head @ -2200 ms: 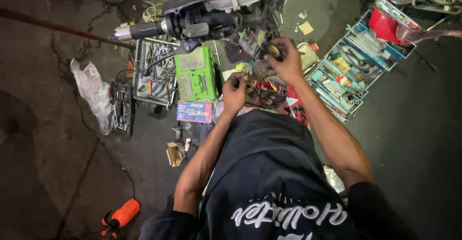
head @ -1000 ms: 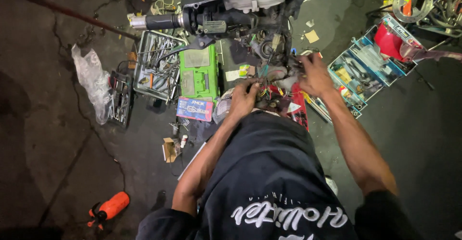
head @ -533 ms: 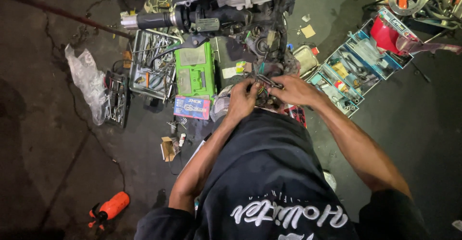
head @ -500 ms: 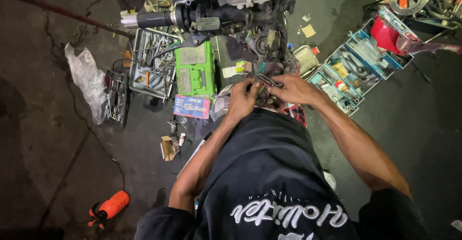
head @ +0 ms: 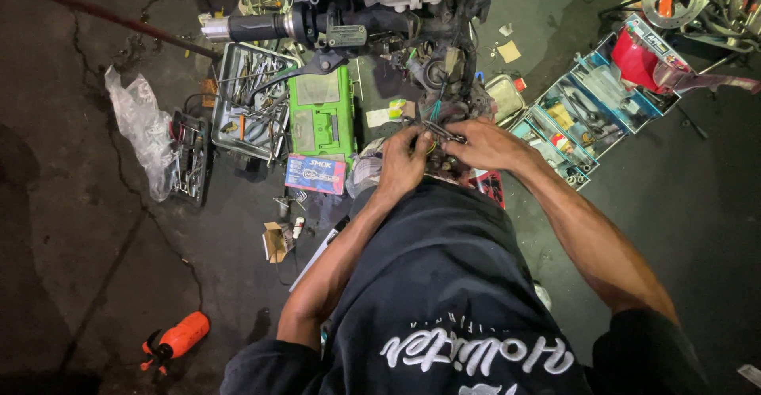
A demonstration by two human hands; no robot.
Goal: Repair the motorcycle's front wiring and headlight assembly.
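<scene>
Head view: the left hand [head: 402,165] and right hand [head: 485,143] meet, both pinching a small metal part [head: 442,133] (details too small to tell) below the motorcycle handlebar [head: 317,24]. A green case [head: 321,116] lies just left on the floor.

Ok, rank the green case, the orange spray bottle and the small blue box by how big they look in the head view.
1. Green case, clearly largest.
2. and 3. Small blue box and orange spray bottle look about alike; the bottle lies nearer the camera, so I won't rank them.

On the floor lie one green case [head: 321,119], one metal tool tray [head: 238,106], one orange spray bottle [head: 176,339], one clear plastic bag [head: 143,129], one blue organiser box [head: 590,110], and two hands work: left hand [head: 403,165], right hand [head: 487,143].
</scene>
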